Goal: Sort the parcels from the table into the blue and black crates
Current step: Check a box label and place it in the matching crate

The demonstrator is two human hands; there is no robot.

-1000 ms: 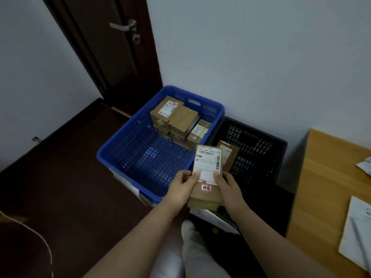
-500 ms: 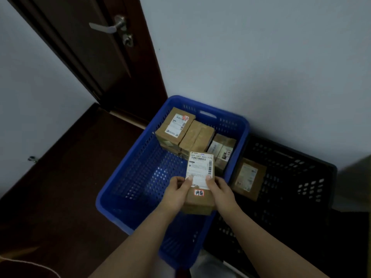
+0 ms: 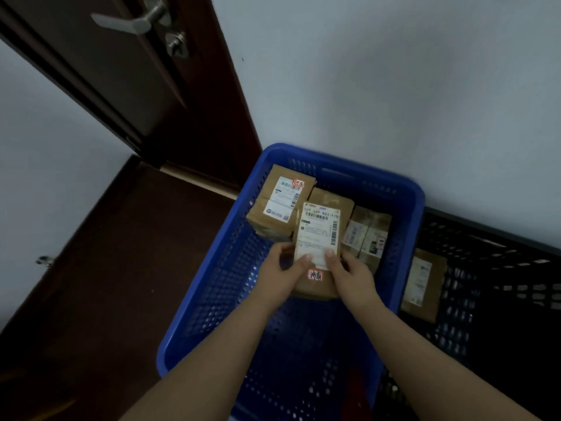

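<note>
Both hands grip one parcel (image 3: 318, 238) over the blue crate (image 3: 416, 202): the left hand (image 3: 280, 276) clasps its near left edge, thumb on the white label, and the right hand (image 3: 352, 276) clasps the near right edge the same way. The parcel hangs label up, above the crate's far half, just short of the stacked boxes (image 3: 280, 205) at 12 o'clock against the far wall of the crate.

The grip sits only on the near end, so I judge the far end could dip and catch on the stack, or topple it if let go from this height (the boxes look piled loosely). The red tag (image 3: 315, 275) decides the crate; a misread would send it wrong.

At 3 o'clock stands the black crate (image 3: 491, 238), one box (image 3: 423, 287) leaning inside. Both crates sit on dark flooring by a pale wall (image 3: 394, 86); a dark door (image 3: 130, 80) with a metal handle (image 3: 133, 21) is at 10 o'clock
</note>
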